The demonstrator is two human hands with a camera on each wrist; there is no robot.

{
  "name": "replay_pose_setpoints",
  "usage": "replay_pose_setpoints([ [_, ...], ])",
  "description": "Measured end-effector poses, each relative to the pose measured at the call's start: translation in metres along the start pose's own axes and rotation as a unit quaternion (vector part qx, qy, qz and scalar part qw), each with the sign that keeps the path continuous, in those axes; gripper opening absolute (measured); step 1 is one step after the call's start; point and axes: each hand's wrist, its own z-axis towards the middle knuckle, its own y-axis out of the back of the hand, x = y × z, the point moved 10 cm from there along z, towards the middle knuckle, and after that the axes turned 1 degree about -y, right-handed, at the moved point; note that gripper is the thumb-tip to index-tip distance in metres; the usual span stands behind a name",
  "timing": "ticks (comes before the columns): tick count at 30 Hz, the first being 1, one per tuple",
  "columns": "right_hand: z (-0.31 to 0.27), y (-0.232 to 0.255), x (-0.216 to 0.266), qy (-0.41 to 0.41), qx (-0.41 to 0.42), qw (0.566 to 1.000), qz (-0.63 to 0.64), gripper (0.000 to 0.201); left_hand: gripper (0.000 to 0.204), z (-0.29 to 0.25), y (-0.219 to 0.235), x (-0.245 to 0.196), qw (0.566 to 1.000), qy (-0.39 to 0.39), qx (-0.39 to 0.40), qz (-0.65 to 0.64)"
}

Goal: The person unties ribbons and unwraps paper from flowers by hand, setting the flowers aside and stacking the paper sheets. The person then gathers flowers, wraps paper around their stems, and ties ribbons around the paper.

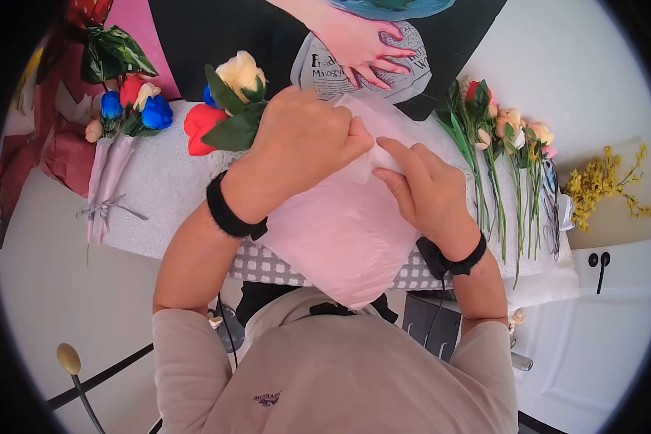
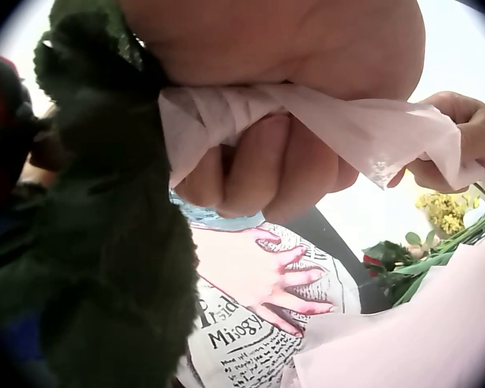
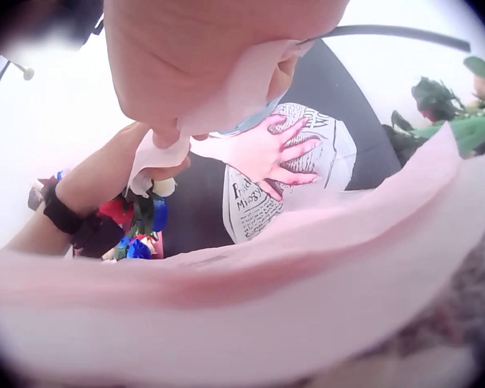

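Observation:
My left hand [image 1: 307, 141] grips a small bouquet round its stems, which are wrapped in pale pink tissue paper [image 2: 218, 113]. Beyond that fist stick out a cream rose [image 1: 240, 70], a red rose [image 1: 197, 129] and dark green leaves [image 2: 113, 202]; a bit of blue shows behind them. My right hand [image 1: 430, 184] pinches the twisted paper to the right of the left hand. From beneath the right hand a thin dark stem-like rod [image 3: 388, 32] reaches out. A wide pink paper sheet [image 1: 340, 231] hangs below both hands over the table's front edge.
Left on the white towel [image 1: 159, 210] lie paper-wrapped roses [image 1: 112, 163] tied with grey ribbon. Several loose long-stemmed flowers [image 1: 510, 152] lie right, beside scissors [image 1: 552, 224] and yellow blossoms [image 1: 607, 184]. A painted board [image 1: 231, 29] stands at the back.

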Motion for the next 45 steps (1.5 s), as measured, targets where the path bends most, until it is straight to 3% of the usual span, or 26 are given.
replay_pose_setpoints([
  [1, -0.001, 0.001, 0.004, 0.014, -0.004, 0.998, -0.054, 0.034, 0.015, -0.001, 0.001, -0.001, 1.0, -0.001, 0.001, -0.001],
  [4, -0.004, -0.007, -0.004, -0.01, 0.016, 1.0, -0.008, 0.029, 0.013, 0.003, -0.009, 0.003, 0.998, 0.028, 0.062, -0.017],
  [5, -0.006, -0.008, -0.007, -0.011, 0.015, 1.0, -0.009, 0.029, 0.012, 0.01, 0.005, -0.008, 1.0, -0.018, -0.013, 0.019],
  [6, -0.008, -0.013, -0.018, -0.054, 0.026, 0.995, 0.082, 0.026, 0.013, 0.011, 0.018, -0.019, 0.992, -0.064, -0.088, 0.056],
  [7, -0.01, -0.017, -0.028, -0.096, 0.037, 0.98, 0.172, 0.024, 0.013, 0.011, 0.017, -0.019, 0.992, -0.065, -0.089, 0.055],
  [8, -0.008, -0.013, -0.028, -0.096, 0.037, 0.98, 0.171, 0.024, 0.013, 0.01, 0.016, -0.02, 0.992, -0.075, -0.086, 0.055],
  [10, -0.018, -0.037, -0.043, -0.236, 0.183, 0.9, 0.316, 0.02, 0.014, 0.009, 0.016, -0.021, 0.991, -0.082, -0.086, 0.055],
  [13, -0.015, -0.039, -0.038, -0.212, 0.187, 0.884, 0.373, 0.019, 0.013, 0.007, 0.02, -0.019, 0.992, -0.073, -0.089, 0.058],
  [14, -0.016, -0.042, -0.036, -0.21, 0.188, 0.884, 0.373, 0.019, 0.013, 0.007, 0.019, -0.018, 0.993, -0.07, -0.081, 0.052],
  [16, -0.007, -0.021, -0.027, -0.12, 0.073, 0.966, 0.215, 0.022, 0.013, 0.006, 0.017, -0.016, 0.994, -0.066, -0.073, 0.048],
  [17, -0.004, -0.021, -0.026, -0.12, 0.073, 0.966, 0.217, 0.022, 0.014, 0.006, 0.016, -0.015, 0.994, -0.067, -0.07, 0.045],
  [19, 0.003, -0.009, -0.009, -0.024, 0.039, 0.995, 0.086, 0.03, 0.016, 0.004, 0.014, -0.016, 0.994, -0.071, -0.066, 0.04],
  [22, -0.001, -0.007, 0.001, 0.027, -0.003, 1.0, 0.004, 0.036, 0.018, 0.0, 0.0, -0.014, 0.997, -0.062, -0.023, 0.031],
  [26, -0.007, -0.013, -0.003, -0.012, 0.035, 0.999, 0.007, 0.029, 0.014, 0.005, 0.0, -0.018, 0.997, -0.065, -0.033, 0.032],
  [28, -0.012, -0.022, -0.025, -0.104, 0.067, 0.973, 0.192, 0.021, 0.013, 0.007, 0.003, -0.022, 0.995, -0.075, -0.044, 0.053],
  [29, -0.011, -0.018, -0.028, -0.106, 0.067, 0.973, 0.192, 0.021, 0.013, 0.007, 0.005, -0.024, 0.994, -0.081, -0.049, 0.045],
  [31, -0.016, -0.035, -0.039, -0.206, 0.182, 0.884, 0.378, 0.022, 0.014, 0.008, 0.008, -0.027, 0.994, -0.089, -0.056, 0.036],
  [32, -0.015, -0.032, -0.041, -0.206, 0.182, 0.885, 0.376, 0.022, 0.014, 0.009, 0.013, -0.029, 0.993, -0.09, -0.072, 0.033],
  [34, -0.028, -0.049, -0.044, -0.306, 0.238, 0.783, 0.486, 0.026, 0.015, 0.008, 0.018, -0.03, 0.992, -0.087, -0.087, 0.029],
  [35, -0.028, -0.051, -0.043, -0.304, 0.241, 0.783, 0.485, 0.026, 0.015, 0.007, 0.017, -0.028, 0.993, -0.08, -0.077, 0.031],
  [37, -0.015, -0.038, -0.04, -0.214, 0.17, 0.886, 0.375, 0.024, 0.016, 0.005, 0.016, -0.025, 0.995, -0.07, -0.066, 0.037],
  [38, -0.016, -0.044, -0.037, -0.212, 0.173, 0.885, 0.376, 0.024, 0.016, 0.005, 0.013, -0.024, 0.996, -0.065, -0.058, 0.033],
  [40, -0.01, -0.026, -0.031, -0.133, 0.058, 0.959, 0.243, 0.022, 0.016, 0.003, 0.009, -0.023, 0.997, -0.059, -0.049, 0.029],
  [41, -0.01, -0.027, -0.032, -0.135, 0.057, 0.959, 0.244, 0.022, 0.018, 0.002, 0.007, -0.021, 0.998, -0.048, -0.041, 0.023],
  [43, -0.004, -0.016, -0.017, -0.027, 0.022, 0.993, 0.111, 0.029, 0.02, 0.002, 0.004, -0.02, 0.999, -0.038, -0.035, 0.014],
  [45, -0.003, -0.008, -0.009, -0.002, 0.026, 0.998, 0.051, 0.034, 0.024, 0.003, 0.004, -0.015, 0.999, -0.01, -0.014, -0.028],
])
